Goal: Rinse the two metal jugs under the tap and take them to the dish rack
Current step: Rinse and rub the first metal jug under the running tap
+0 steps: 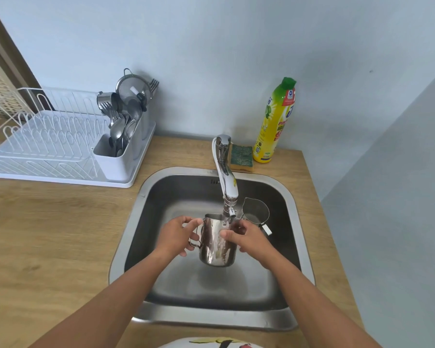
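Observation:
A shiny metal jug (216, 243) is held upright over the sink (161, 197), right under the tap (227, 182). My left hand (177, 234) grips the jug's handle on its left side. My right hand (245, 237) presses on the jug's right side near the rim. A second metal jug (255, 213) stands in the sink behind my right hand, partly hidden by it. The white dish rack (48, 144) sits on the counter at the far left. I cannot tell whether water is running.
A cutlery holder (121, 146) full of spoons, forks and a strainer stands at the rack's right end. A green sponge (241, 153) and a yellow dish-soap bottle (274, 121) sit behind the tap. Wooden counter (60, 234) surrounds the sink; a wall closes in on the right.

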The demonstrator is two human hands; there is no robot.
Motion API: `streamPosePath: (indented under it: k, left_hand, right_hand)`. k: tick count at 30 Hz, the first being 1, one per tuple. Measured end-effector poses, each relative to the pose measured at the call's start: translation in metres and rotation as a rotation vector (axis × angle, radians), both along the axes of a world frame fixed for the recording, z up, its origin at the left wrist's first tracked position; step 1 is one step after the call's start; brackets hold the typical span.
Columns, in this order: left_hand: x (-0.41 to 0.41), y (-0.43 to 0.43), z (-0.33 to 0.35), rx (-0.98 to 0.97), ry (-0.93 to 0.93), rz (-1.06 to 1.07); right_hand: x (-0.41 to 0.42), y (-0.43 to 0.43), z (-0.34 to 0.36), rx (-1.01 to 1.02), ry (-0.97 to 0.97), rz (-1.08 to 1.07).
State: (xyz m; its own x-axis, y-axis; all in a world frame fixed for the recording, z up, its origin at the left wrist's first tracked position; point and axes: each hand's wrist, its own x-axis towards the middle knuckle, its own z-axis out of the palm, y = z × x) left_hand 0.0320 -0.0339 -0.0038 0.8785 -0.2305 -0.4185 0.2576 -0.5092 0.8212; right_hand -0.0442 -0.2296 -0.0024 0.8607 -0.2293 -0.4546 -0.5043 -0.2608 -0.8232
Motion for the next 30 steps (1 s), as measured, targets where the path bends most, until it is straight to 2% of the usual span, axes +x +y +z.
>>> streamPosePath:
  k: [7, 14, 22, 27, 30]
  left_hand:
    - [0.006, -0.002, -0.004, -0.055, 0.056, 0.047]
    - [0.013, 0.005, -0.012, -0.041, 0.200, 0.037]
    - [0.015, 0.002, -0.017, -0.023, 0.278, 0.042]
    - [0.017, 0.005, -0.015, -0.026, 0.283, 0.003]
    - [0.013, 0.008, -0.012, -0.071, 0.332, -0.051]
  right_hand:
    - [0.011, 0.011, 0.008, 0.111, 0.070, -0.142]
    - [0.019, 0.017, 0.013, 0.085, 0.259, -0.130]
    - [0.025, 0.013, 0.009, 0.088, 0.418, -0.071]
    - [0.022, 0.013, 0.016, 0.089, 0.387, -0.057]
    - [0.015, 0.011, 0.016, 0.020, 0.314, 0.006]
